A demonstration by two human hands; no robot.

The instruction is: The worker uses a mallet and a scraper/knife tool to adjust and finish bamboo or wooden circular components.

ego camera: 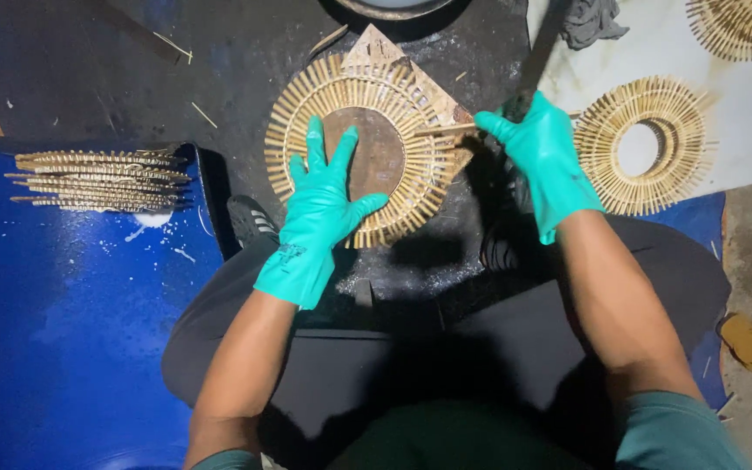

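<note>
A round ring of thin wooden sticks (398, 91) lies on a dark work surface (245, 52), over a brown disc (380, 157) and a wedge of cardboard. My left hand (319, 204), in a teal glove, presses flat on the ring's lower left with fingers spread. In the same kind of glove, my right hand (541, 157) grips a thin wooden stick (446, 130) whose tip points into the ring's right side.
A finished stick ring (641, 144) lies on a white sheet to the right, another (746, 26) at the top right corner. A stack of stick rings (97, 180) rests on a blue surface at left. A grey cloth (589, 22) lies near the top. My legs fill the bottom.
</note>
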